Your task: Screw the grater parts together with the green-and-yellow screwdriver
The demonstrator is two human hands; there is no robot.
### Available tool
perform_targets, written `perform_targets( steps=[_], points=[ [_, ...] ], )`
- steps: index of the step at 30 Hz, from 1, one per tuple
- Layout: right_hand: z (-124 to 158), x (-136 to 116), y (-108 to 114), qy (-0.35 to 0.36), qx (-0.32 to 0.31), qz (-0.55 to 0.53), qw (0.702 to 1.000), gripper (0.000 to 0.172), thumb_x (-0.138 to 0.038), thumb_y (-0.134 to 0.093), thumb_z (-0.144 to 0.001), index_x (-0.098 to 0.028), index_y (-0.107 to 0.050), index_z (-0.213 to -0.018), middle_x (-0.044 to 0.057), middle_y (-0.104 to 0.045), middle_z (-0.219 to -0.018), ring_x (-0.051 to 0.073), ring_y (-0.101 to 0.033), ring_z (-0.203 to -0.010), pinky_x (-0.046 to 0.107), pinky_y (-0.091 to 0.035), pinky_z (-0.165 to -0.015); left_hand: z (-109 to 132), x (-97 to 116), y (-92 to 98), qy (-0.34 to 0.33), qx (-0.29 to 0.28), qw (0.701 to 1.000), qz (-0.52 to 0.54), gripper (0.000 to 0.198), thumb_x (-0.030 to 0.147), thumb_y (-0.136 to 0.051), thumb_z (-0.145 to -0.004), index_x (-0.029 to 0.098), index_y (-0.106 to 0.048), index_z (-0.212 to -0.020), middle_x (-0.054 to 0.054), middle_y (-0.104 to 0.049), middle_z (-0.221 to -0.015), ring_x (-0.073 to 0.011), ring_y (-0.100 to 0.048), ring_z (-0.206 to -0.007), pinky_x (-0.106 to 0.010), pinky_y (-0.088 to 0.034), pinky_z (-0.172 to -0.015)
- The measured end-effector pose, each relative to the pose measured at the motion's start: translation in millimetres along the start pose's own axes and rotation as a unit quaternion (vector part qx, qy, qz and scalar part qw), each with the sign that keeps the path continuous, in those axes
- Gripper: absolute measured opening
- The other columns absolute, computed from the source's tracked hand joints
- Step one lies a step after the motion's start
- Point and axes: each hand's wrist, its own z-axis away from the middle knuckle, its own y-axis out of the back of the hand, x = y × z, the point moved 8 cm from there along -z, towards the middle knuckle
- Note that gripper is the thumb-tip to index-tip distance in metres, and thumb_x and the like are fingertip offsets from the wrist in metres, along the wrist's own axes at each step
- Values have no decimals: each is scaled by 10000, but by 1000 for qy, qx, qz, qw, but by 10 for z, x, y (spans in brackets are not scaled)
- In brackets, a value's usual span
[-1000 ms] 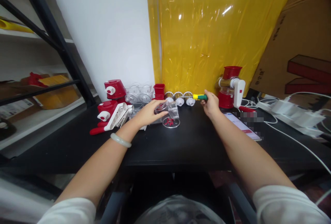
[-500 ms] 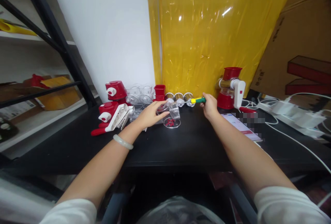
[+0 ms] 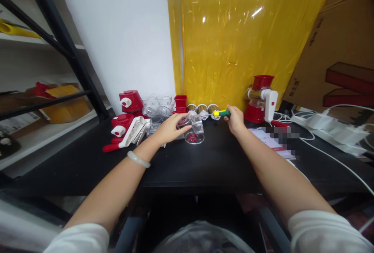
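My left hand [image 3: 169, 128] is closed round a clear plastic part [image 3: 193, 129] that rests on the black table [image 3: 204, 159]; small red pieces lie in its round base. My right hand [image 3: 235, 119] grips a screwdriver with a green and yellow handle [image 3: 221, 113], its shaft pointing left toward the clear part. Just behind them stand three metal drum blades [image 3: 203, 109] in a row.
Red and white grater parts [image 3: 128, 122] and clear cups [image 3: 157, 107] lie at the left rear. An assembled red grater [image 3: 261, 99] stands at the right rear. A paper sheet [image 3: 271, 142], white cables and power strips [image 3: 330, 128] lie to the right. Yellow film [image 3: 242, 30] hangs behind.
My right hand has moved the screwdriver a little left, bringing its tip closer to the clear part. My left hand has stayed on the part.
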Motion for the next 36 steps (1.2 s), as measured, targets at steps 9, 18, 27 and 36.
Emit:
perform_targets(
  steps=[9,18,27,36],
  points=[
    [55,34,-108,-9,-42,-22,999,425,-435,-830,-667,-216,-465,-655,-71,-484,-527,66,-476,-437,171,-368,-382,-1,12,2,-3,2,1000,-3,589,545,-606,-928,218,-540,-1414,-130,-620,-1364,-288,-599,-1240,-468,-468,-1066],
    [63,27,-145,-10,-63,-24,998,413,-455,-828,-678,-215,-493,-689,-67,-501,-549,70,-471,-447,182,-374,-399,0,22,3,-2,-1,1000,-1,584,545,-607,-930,229,-538,-1416,-125,-619,-1361,-282,-601,-1235,-468,-466,-1072],
    [-20,40,-57,33,-63,74,995,518,-699,-676,-759,-241,-456,-661,-104,-331,-412,80,-338,-341,224,-304,-356,3,13,4,2,-1,1000,0,580,539,-609,-930,235,-536,-1419,-126,-623,-1346,-285,-609,-1216,-475,-469,-1063],
    [-11,45,-104,13,-64,35,997,356,-467,-772,-683,-232,-506,-722,-96,-445,-504,75,-405,-406,208,-371,-402,1,-1,-5,2,-2,1000,-6,599,540,-605,-933,213,-526,-1428,-134,-621,-1350,-279,-611,-1212,-471,-476,-1055]
  ],
)
